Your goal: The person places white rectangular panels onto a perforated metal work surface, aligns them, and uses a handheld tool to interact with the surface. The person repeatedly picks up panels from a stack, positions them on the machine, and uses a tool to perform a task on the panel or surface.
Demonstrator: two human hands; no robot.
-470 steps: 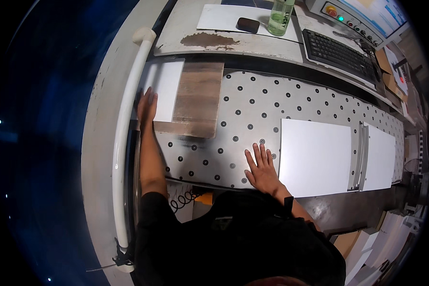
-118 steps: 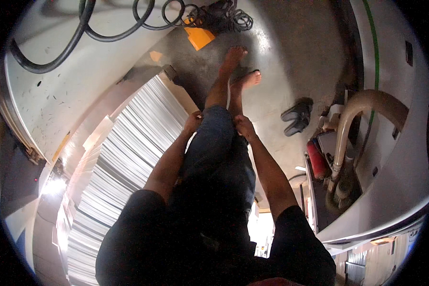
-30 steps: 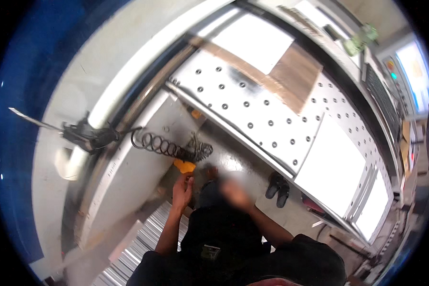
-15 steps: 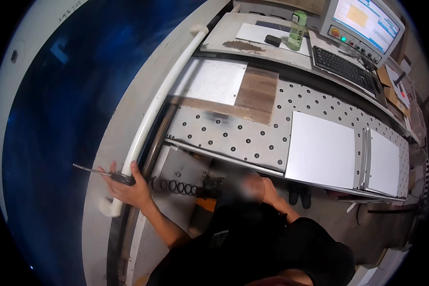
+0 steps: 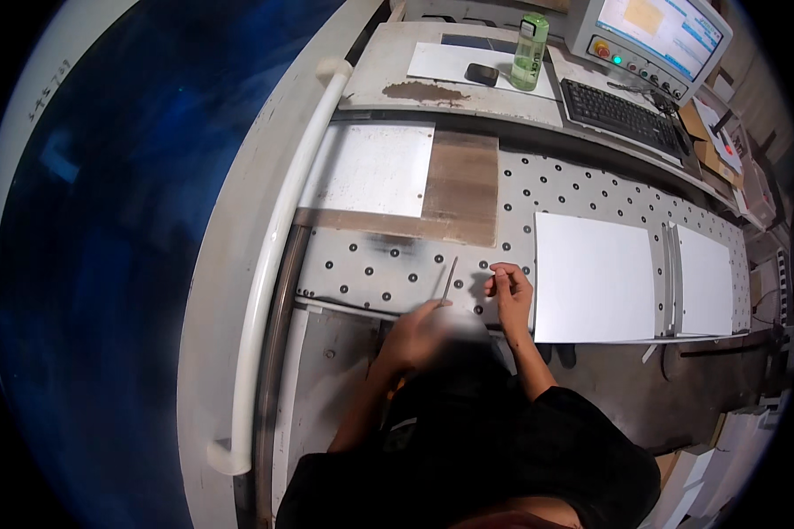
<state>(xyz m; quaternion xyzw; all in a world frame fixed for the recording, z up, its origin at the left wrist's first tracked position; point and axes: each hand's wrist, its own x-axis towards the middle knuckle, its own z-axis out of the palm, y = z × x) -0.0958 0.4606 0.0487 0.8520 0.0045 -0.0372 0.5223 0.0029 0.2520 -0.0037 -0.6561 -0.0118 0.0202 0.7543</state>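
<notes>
A thin metal rod-like tool (image 5: pixel 451 278) is gripped in my left hand (image 5: pixel 412 339), which is smeared by motion; the tool points up over the front edge of the ball-dotted table (image 5: pixel 370 286). My right hand (image 5: pixel 510 295) is raised over the same table, just left of a large white sheet (image 5: pixel 595 278). Its fingers are curled in, and whatever may be between them cannot be made out. A white tubular handle (image 5: pixel 278 238) runs along the machine to the left of my left hand.
Another white sheet (image 5: pixel 375 167) lies on a brown board (image 5: pixel 463 185). A second white panel (image 5: pixel 704 282) is at the right. On the back ledge are a green bottle (image 5: pixel 528 57), a small black object (image 5: pixel 483 74), a keyboard (image 5: pixel 622 115) and a monitor with buttons (image 5: pixel 662 35).
My left hand has left the white handle and moved right to the table's front edge with the metal tool. My right hand has risen from near my body to above the table.
</notes>
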